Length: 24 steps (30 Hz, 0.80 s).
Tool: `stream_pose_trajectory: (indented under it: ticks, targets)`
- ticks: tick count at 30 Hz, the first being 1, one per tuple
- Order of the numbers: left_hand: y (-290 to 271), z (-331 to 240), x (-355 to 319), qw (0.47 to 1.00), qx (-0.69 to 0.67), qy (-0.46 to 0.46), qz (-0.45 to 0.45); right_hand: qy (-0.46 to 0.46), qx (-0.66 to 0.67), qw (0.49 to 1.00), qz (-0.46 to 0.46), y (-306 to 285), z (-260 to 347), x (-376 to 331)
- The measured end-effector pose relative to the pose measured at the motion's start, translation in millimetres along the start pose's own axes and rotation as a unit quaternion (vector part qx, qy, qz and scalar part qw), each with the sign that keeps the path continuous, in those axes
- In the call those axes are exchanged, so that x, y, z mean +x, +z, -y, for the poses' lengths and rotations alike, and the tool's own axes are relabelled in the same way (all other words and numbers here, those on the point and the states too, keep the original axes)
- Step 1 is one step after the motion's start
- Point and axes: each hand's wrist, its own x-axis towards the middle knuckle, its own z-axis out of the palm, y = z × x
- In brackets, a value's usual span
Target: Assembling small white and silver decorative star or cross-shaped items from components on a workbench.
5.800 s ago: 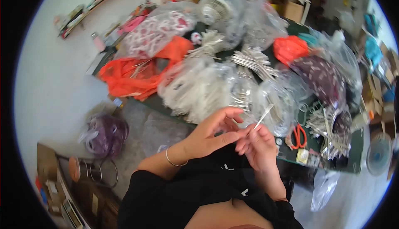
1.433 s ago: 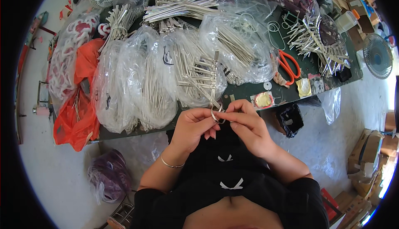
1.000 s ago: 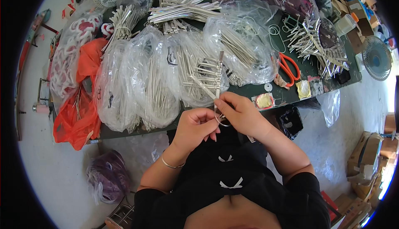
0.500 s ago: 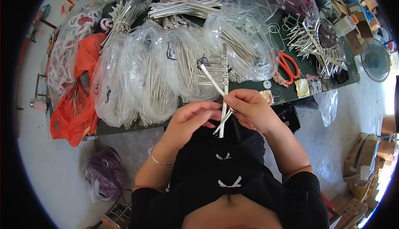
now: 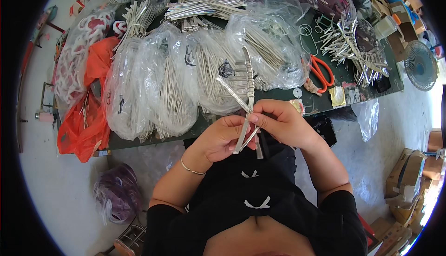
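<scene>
Head view: metal strips (image 5: 247,112) between both hands

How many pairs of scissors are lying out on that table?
1. A pair of orange-handled scissors lies on the dark green table, at its right side, between the clear bags of silver strips and the loose pile of silver strips. Others may be hidden under the bags.

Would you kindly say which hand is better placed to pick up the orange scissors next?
Probably the right hand: the orange scissors lie on the table at its side, while the left hand sits farther away. Both hands grip silver strips.
</scene>
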Motion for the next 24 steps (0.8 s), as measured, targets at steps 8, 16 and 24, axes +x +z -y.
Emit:
stream_pose_trajectory:
  ticks: [8, 16, 24]
  targets:
    - [12.1, -13.6, 1.6, 0.994, 0.073, -0.042, -0.070, -0.016, 0.080, 0.996, 0.020, -2.4, -9.4, 2.1]
    - [9.4, -15.9, 7.0, 0.995, 0.068, -0.055, -0.049, -0.008, 0.046, 0.999, 0.000, -6.8, -6.4, 2.1]
    - [11.9, -14.6, 8.4, 0.989, 0.115, -0.073, -0.055, -0.026, 0.048, 0.998, -0.012, -6.0, -14.7, 6.3]
